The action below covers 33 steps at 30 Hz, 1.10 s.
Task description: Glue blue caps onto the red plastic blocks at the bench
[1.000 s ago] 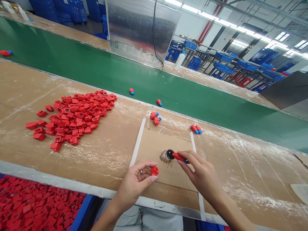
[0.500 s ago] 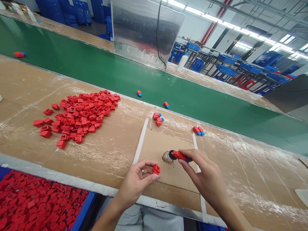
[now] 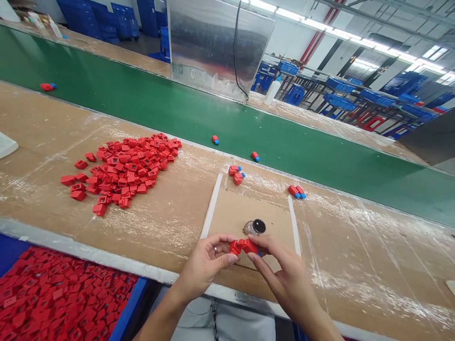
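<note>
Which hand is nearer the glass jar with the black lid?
Right hand: its fingers sit just below the glass jar. The left hand is farther, down and left of it.

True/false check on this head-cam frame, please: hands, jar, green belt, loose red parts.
1. The left hand and right hand both hold red plastic parts. True.
2. The small glass jar with a dark top is in the right hand. False: it rests on the brown cardboard sheet, apart from both hands.
3. A silver-coloured ring is on the left hand. True.
4. The green conveyor belt has no parts on it. False: small red-and-blue parts lie on it.
5. The loose pile of red parts is inside a blue bin. False: it lies on the plastic-wrapped cardboard bench top.
</note>
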Each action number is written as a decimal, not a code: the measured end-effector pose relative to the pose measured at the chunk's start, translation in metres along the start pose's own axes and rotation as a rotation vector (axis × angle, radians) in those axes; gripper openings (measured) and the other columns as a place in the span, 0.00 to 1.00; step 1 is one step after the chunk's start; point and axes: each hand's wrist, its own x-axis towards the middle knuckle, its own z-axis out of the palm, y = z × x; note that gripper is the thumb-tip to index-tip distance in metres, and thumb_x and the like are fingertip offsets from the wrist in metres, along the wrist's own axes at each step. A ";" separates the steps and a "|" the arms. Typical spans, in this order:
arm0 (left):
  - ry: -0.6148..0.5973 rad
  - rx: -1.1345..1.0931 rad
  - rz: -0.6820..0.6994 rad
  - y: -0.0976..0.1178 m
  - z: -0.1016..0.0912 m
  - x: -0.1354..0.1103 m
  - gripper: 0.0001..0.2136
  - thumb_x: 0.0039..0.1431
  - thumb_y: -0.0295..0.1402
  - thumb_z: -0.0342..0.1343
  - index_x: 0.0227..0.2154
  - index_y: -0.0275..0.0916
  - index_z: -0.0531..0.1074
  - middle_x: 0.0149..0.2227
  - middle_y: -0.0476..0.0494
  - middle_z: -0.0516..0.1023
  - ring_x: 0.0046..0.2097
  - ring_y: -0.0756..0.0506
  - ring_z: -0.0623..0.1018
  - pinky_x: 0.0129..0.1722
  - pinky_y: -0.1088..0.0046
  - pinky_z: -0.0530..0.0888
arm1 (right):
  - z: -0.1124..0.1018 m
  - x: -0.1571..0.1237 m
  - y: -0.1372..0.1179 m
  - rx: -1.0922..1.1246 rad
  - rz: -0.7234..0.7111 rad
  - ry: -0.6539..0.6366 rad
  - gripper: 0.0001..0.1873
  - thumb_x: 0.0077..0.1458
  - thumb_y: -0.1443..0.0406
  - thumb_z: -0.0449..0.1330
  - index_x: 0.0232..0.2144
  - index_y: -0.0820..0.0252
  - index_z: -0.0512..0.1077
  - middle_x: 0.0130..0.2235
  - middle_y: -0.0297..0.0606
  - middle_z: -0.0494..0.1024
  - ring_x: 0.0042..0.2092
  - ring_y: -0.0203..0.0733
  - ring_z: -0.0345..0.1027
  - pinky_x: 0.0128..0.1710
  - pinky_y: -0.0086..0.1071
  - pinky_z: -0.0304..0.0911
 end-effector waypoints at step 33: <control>-0.037 0.109 -0.099 0.007 0.001 -0.004 0.09 0.50 0.30 0.66 0.35 0.34 0.76 0.29 0.47 0.77 0.31 0.51 0.73 0.34 0.76 0.67 | 0.012 -0.009 -0.003 0.077 0.038 -0.213 0.10 0.68 0.66 0.49 0.37 0.58 0.70 0.36 0.39 0.73 0.35 0.40 0.71 0.35 0.29 0.66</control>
